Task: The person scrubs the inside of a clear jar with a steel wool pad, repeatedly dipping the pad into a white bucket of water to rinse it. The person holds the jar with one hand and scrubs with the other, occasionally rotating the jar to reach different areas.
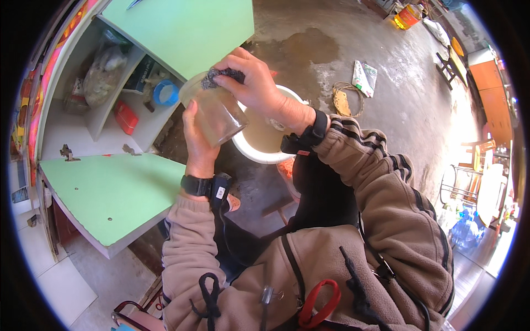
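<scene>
A clear glass jar [222, 117] is tilted in the air, its cloudy rim towards the open cabinet and its base towards the bucket. My left hand [197, 132] grips the jar's near side, fingers partly hidden behind the glass. At the rim, my right hand [255, 83] pinches a dark grey scouring pad [208, 81] that touches the jar. Under both hands stands a white bucket [251, 156] with murky water in it, partly covered by the jar and my right wrist.
Two green doors [124, 187] of a cabinet [61, 129] stand open at my left; bags, a blue cup [165, 92] and a red box [126, 117] lie inside. On the concrete floor are a coiled cord [348, 99] and a packet [364, 79]. An oil bottle [408, 17] stands far right.
</scene>
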A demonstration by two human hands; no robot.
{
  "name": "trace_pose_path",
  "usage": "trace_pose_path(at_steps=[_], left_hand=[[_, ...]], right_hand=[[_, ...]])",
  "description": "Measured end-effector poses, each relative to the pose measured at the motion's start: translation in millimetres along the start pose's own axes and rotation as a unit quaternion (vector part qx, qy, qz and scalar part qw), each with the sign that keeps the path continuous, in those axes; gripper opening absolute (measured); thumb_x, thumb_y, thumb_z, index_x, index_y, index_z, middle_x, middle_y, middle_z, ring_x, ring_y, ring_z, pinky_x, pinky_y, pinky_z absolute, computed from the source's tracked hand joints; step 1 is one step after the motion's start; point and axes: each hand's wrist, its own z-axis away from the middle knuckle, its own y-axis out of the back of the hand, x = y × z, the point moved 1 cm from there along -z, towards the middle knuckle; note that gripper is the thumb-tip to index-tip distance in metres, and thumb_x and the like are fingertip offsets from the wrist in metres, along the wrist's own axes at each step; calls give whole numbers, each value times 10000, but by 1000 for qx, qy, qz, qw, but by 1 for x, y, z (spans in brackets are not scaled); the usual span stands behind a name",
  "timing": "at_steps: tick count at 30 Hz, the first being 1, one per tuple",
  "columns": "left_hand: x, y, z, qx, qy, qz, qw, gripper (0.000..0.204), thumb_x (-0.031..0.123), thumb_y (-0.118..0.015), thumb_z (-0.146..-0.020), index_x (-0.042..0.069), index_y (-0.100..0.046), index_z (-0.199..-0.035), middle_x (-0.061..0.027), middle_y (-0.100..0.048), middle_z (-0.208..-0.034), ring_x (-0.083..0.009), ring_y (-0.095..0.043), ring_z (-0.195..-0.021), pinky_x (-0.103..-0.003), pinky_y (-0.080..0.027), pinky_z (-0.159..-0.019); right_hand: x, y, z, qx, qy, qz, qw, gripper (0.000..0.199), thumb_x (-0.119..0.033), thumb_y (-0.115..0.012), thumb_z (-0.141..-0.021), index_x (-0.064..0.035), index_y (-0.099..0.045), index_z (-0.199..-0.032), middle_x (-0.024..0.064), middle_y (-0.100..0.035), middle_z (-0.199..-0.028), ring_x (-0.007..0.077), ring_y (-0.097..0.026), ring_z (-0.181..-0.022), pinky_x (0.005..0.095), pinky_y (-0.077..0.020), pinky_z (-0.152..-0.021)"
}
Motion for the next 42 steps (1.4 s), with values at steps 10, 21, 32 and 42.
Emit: trace_pose_path(at_steps=[10,21,32,42], left_hand=[[2,-2,3,-6,-1,-38,999,691,643,-460,-1156,103,-520,-1582,-103,-655,-1422,-248,-652,-1307,-427,-548,-1088],[-3,10,-6,57,13,-101,993,703,628,-497,-1155,47,-530,-1549,-112,-692,-1332,-225,-691,-1212,-401,-569,-1035],[-5,17,-11,43,8,-98,994,684,590,-561,-1144,51,-504,-1561,-130,-634,-1429,-239,-662,-1269,-414,-563,-1057],[-1,37,-25,72,-83,-90,990,681,578,-614,-1114,69,-493,-1548,-136,-633,-1349,-247,-656,-1220,-432,-543,-1039]], right_hand=[[2,-6,3,-25,103,68,992,192,-112,-862,-873,-87,-765,-1037,110,-681,-1036,357,-701,-999,450,-593,-832],[3,-8,6,-33,151,116,981,184,-125,-862,-849,-95,-764,-1001,102,-664,-1002,350,-697,-1010,459,-599,-814],[-1,-5,7,-42,136,107,984,149,-125,-844,-844,-105,-758,-964,97,-665,-983,349,-707,-989,460,-608,-818],[14,-10,26,-108,116,97,983,168,-118,-861,-837,-105,-760,-970,90,-664,-1001,339,-704,-990,452,-606,-806]])
